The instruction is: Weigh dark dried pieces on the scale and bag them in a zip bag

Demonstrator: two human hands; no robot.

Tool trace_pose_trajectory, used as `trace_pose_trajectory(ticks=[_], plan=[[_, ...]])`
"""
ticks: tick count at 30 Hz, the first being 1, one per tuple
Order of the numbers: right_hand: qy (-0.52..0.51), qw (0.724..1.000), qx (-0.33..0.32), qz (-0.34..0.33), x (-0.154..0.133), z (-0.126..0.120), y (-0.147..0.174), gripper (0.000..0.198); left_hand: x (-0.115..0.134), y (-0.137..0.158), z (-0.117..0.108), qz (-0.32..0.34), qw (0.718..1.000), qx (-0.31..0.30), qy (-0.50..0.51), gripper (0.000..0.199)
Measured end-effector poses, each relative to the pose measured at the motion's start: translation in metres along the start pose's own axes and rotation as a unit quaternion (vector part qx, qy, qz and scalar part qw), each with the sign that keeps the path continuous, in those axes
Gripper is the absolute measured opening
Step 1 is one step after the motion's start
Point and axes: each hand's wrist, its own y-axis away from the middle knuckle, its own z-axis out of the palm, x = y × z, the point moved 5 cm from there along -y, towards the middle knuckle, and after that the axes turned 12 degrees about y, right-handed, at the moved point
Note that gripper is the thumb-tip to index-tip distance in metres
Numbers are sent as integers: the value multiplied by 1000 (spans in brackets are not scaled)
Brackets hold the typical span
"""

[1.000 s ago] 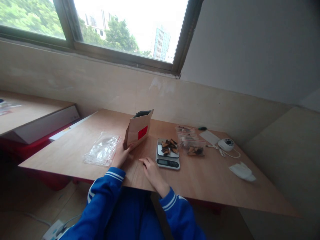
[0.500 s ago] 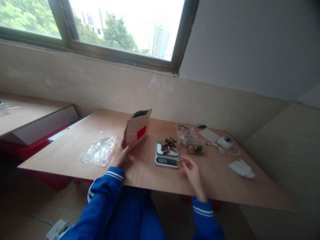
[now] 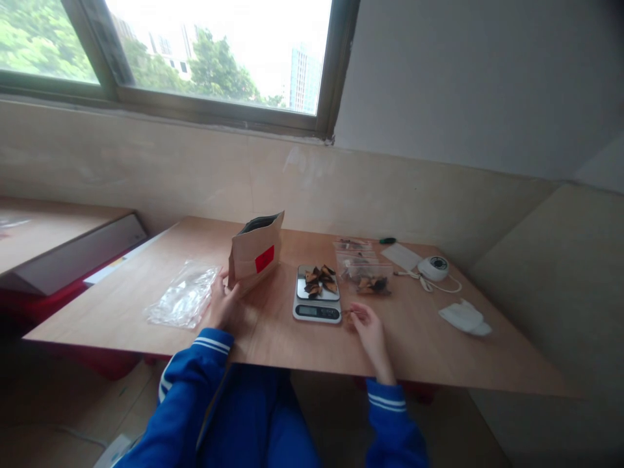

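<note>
My left hand (image 3: pixel 222 304) grips the lower left corner of a brown kraft paper bag (image 3: pixel 244 268), which stands with its top open and a red label on its front. Between thumb and fingers, my right hand (image 3: pixel 369 326) pinches a small dried brown piece (image 3: pixel 349 318), just off the right edge of the scale. On the plate of the white kitchen scale (image 3: pixel 296 300) lies a heap of dried brown pieces (image 3: pixel 320 279). The scale's display is too small to read.
Clear plastic bags (image 3: pixel 184 296) lie left of the kraft bag. Several zip bags with dried bits (image 3: pixel 373 281) lie behind the scale's right side. Farther right are a white dome camera (image 3: pixel 433 268) with its cable, a white card (image 3: pixel 402 257), a green object (image 3: pixel 387 240) and a crumpled white tissue (image 3: pixel 465 318).
The camera view has shifted slightly, moving the table things left in the picture. My right hand with its dried piece is a little farther from the scale. My left hand stays at the bag.
</note>
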Motion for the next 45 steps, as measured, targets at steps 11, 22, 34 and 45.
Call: trace_pose_trajectory(ticks=[11, 22, 34, 45], plan=[[122, 983, 136, -14, 37, -37, 16, 34, 38, 41, -68, -24, 952, 177, -249, 39], [154, 972, 174, -33, 26, -43, 21, 36, 15, 27, -91, -131, 970, 52, -198, 37], [121, 977, 77, -156, -81, 18, 63, 24, 27, 52, -68, -99, 940, 91, -313, 45], [75, 981, -47, -174, -126, 31, 76, 24, 30, 43, -82, -81, 954, 76, -279, 22]])
